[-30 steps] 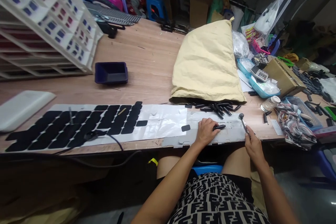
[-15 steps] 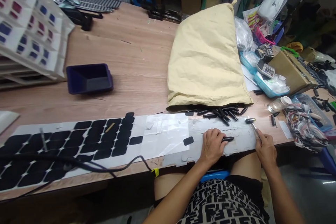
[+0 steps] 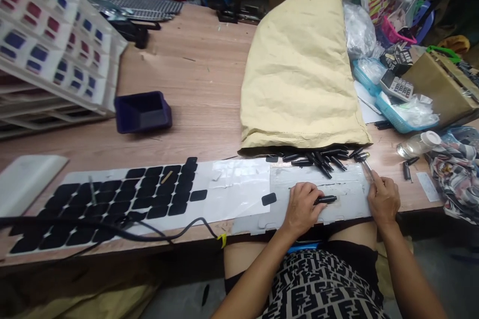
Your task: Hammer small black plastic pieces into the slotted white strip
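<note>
Black clip (image 3: 325, 200), left hand (image 3: 302, 204); F-monogram shorts (image 3: 322, 284)

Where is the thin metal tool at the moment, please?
Head view, right of centre: the right hand holds the thin metal tool, its tip beside the black pieces at the near edge of the tan sack.

The left forearm (image 3: 258, 271) and right forearm (image 3: 406, 266) rise from the bottom edge toward lower centre-right of the frame. The left hand (image 3: 305, 203) lies knuckles-up, fingers curled closed. The right hand (image 3: 383, 200), near it to the right, is fisted.
</note>
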A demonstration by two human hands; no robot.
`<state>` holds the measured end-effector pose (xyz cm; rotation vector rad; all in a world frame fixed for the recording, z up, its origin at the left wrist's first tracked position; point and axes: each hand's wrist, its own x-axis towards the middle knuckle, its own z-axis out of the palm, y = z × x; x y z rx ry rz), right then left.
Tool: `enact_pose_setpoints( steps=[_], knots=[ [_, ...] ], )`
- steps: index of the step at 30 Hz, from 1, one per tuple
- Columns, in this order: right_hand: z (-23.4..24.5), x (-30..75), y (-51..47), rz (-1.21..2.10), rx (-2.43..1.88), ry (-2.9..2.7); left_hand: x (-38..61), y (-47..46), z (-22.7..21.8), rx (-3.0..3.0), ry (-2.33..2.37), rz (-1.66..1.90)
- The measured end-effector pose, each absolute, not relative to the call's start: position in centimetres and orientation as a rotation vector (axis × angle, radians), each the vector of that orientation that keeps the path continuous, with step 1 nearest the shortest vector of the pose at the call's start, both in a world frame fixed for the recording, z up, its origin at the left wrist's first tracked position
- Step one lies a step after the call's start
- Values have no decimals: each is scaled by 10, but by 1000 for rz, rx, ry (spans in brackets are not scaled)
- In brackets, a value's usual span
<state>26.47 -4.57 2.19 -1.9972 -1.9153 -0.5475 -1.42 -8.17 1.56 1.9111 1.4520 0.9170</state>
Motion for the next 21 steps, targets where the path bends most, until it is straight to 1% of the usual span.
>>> enact_pose_setpoints(
  steps=[7, 12, 21],
  knots=[
    [11, 263, -42, -473, -1945, -1892, -16, -76, 8, 1898, 1503, 919],
    [12, 258, -42, -436, -1957, -1878, -19, -74, 10, 1903, 1547, 846],
    [12, 256, -41, -264, -1991, -1883, -20, -70, 9, 1948, 1560, 766]
  ],
)
